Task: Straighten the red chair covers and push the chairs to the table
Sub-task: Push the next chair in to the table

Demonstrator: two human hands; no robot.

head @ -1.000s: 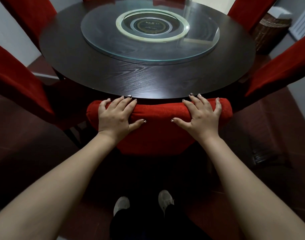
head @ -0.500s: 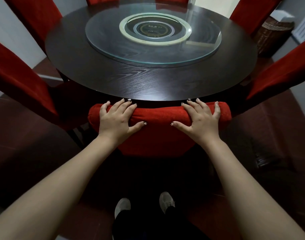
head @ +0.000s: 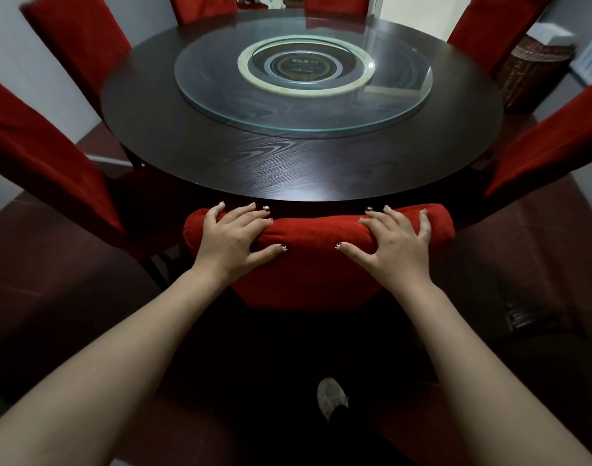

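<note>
The red-covered chair stands right in front of me, its padded back top against the near edge of the round dark table. My left hand lies on the left part of the back top, fingers spread and fairly straight, thumb on the near face. On the right part my right hand rests the same way. The cover under both hands looks smooth, with a slight dip in the middle.
Several more red-covered chairs ring the table, one close on the left and one on the right. A glass turntable sits on the table. A wicker basket stands at the far right. My shoe is on the dark red floor.
Both hands stay on the chair back in the same spots. My view has tilted up a little, and only one shoe shows now instead of two.
</note>
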